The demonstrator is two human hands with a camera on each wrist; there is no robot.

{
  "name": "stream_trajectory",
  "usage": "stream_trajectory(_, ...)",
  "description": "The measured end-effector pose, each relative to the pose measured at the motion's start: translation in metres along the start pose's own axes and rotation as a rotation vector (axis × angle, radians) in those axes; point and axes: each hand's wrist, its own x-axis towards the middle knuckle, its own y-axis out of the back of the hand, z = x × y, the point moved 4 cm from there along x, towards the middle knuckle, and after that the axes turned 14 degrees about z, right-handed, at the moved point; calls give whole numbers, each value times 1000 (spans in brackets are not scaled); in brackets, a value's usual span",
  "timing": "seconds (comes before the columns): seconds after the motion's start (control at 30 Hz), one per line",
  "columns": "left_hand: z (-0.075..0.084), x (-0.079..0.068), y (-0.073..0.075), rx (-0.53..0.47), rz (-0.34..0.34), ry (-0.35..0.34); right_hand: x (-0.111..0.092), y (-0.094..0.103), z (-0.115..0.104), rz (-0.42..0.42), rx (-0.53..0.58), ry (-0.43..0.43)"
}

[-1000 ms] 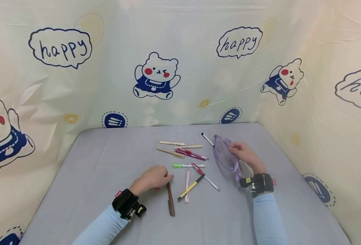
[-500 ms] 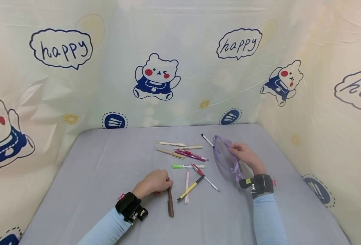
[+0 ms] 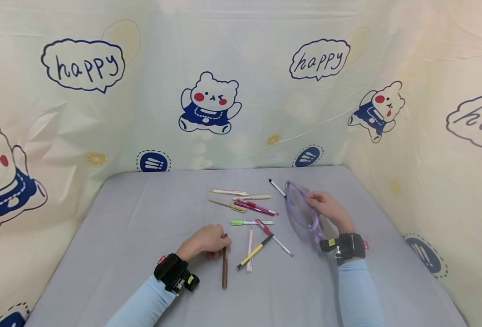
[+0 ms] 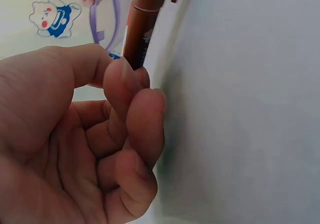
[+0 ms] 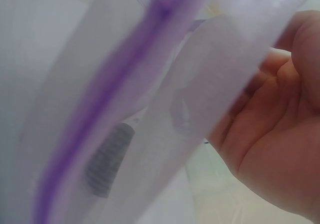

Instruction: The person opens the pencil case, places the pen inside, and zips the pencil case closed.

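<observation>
My left hand pinches one end of a brown pen, just above the table left of the other pens. In the left wrist view the pen rises from between thumb and index finger, while the remaining fingers curl toward the palm. At the right, my right hand grips the edge of a see-through pouch with purple trim, tilted with its mouth toward the pens. The pouch fills much of the right wrist view and hides some of the right fingers.
Near the left hand lie a pink pen, a yellow pen and a red-capped pen. A green-capped marker and several beige and red pens are farther back. A black-and-white pen reaches the pouch on the grey table.
The brown pen has turned in my left fingers, so its clip no longer shows, and it now points straight toward the front. My right hand and the pouch have stayed put.
</observation>
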Motion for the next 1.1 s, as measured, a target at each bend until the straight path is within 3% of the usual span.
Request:
stream_trajectory(0.2,2,10,12,-69,15,-22,0,-1,0,-15,9,-4)
stream_trajectory(0.47,9,27,22,-153,37,9,1,-2,3,-14,-4,-10)
stream_trajectory(0.8,35,50,23,-303,80,-41,0,-1,-1,-5,-2,-12)
stream_trajectory(1.1,60,66,12,-404,70,-38,-15,2,-38,-20,-15,-10)
